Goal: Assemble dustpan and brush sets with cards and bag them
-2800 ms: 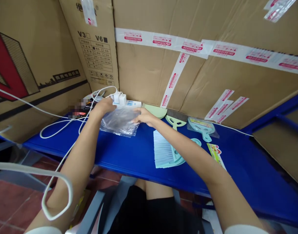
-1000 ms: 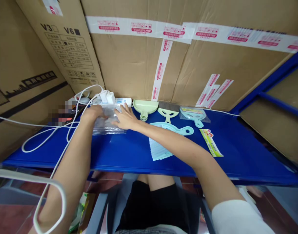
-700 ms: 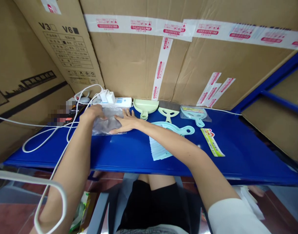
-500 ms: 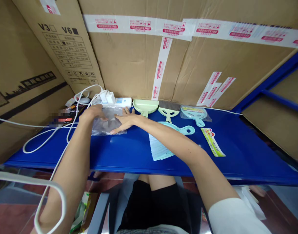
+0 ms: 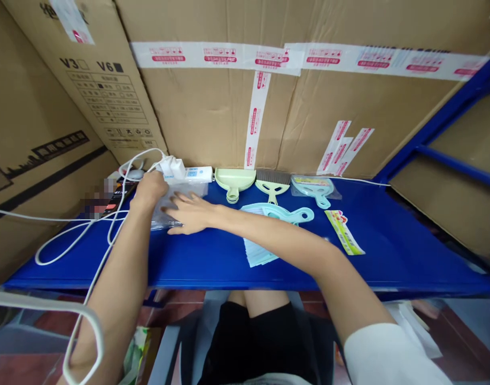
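A clear plastic bag (image 5: 158, 218) lies flat on the blue tabletop, towards the left. My left hand (image 5: 152, 188) is curled closed at its upper left edge, fingertips partly hidden. Across the middle of the bag rests my right hand (image 5: 192, 213), palm down with fingers spread. To the right, partly behind my right forearm, is a light blue dustpan (image 5: 282, 212) with a matching blue brush (image 5: 257, 248). Behind these stand a pale green dustpan (image 5: 233, 182), a green brush with dark bristles (image 5: 272, 184) and a bagged light blue set (image 5: 315, 187).
A white power strip (image 5: 199, 174) with plugged-in adapters sits behind the bag. White cables (image 5: 76, 220) loop over the left side beside a phone (image 5: 122, 195). A printed card (image 5: 344, 231) lies at right. Large cardboard (image 5: 212, 117) walls the back; a blue frame post (image 5: 441, 115) rises at right.
My right hand has slid left and slightly nearer me over the bag. My left hand has drawn its fingers in at the bag's upper left. The view has shifted slightly.
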Demonstrator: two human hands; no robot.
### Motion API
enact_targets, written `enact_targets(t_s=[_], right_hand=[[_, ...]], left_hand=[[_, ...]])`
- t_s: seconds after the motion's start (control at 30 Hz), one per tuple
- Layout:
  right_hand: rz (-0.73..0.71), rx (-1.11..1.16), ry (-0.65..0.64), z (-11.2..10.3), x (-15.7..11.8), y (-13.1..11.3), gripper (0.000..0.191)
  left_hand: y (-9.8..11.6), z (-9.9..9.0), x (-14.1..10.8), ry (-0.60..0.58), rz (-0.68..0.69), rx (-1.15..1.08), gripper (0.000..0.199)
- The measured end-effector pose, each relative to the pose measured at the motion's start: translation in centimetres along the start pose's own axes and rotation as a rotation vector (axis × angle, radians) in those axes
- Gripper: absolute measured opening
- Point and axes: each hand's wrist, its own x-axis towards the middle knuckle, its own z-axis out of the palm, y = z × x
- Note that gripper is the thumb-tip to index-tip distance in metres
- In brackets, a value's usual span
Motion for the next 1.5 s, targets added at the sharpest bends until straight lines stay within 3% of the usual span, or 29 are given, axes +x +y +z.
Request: enact_targets(t_s=[0.13, 0.27, 0.37, 0.47, 0.6, 0.77, 0.9, 1.03, 1.1, 1.2, 1.37, 1.5], right_hand=[[-0.032, 0.139, -0.028, -5.8, -7.1, 1.7, 0.034], [0.09, 0.188, -0.17, -10.6, -18.1, 5.1, 0.032], [0.242, 0.238, -0.266, -11.6, -24.7, 7.1, 0.025], [0.254, 0.339, -0.307, -10.7, -27.3, 7.6, 0.038], [0.205, 0.289, -0.342, -8.9, -26.5, 6.9, 0.049], [0.154, 0.168, -0.34, -8.2, -25.7, 6.0, 0.041], [0.191, 0.248, -0.269, -9.9, -27.0, 5.8, 0.025], [0.331, 0.289, -0.024, -12.7, -26.4, 6.5, 0.028], [0.472, 0.225, 0.154, -13.3, -24.3, 7.1, 0.035], [0.652, 0.178, 0.321, -12.6, -19.0, 8.1, 0.04], [0.74, 0.224, 0.145, -9.0, -10.4, 9.6, 0.029], [0.74, 0.198, 0.085, -6.4, -7.3, 9.8, 0.035]], left_hand=[[2.0, -1.0, -2.4, 0.188, -0.088, -0.097, 0.042], [4.6, -2.2, -4.2, 0.366, -0.001, -0.127, 0.044], [6.8, -2.3, -5.3, 0.456, 0.163, -0.165, 0.044], [8.7, -1.5, -6.2, 0.454, 0.305, -0.163, 0.043], [9.8, -0.1, -6.5, 0.495, 0.426, -0.223, 0.041], [9.7, 0.8, -6.3, 0.557, 0.454, -0.319, 0.037], [10.1, 1.0, -6.5, 0.608, 0.481, -0.383, 0.036], [10.4, 1.2, -6.6, 0.594, 0.51, -0.372, 0.037], [10.5, 1.5, -6.6, 0.567, 0.504, -0.362, 0.036], [10.6, 1.9, -6.6, 0.55, 0.478, -0.374, 0.036], [11.0, 2.2, -6.5, 0.547, 0.493, -0.419, 0.036], [11.3, 2.7, -6.2, 0.501, 0.545, -0.456, 0.032]])
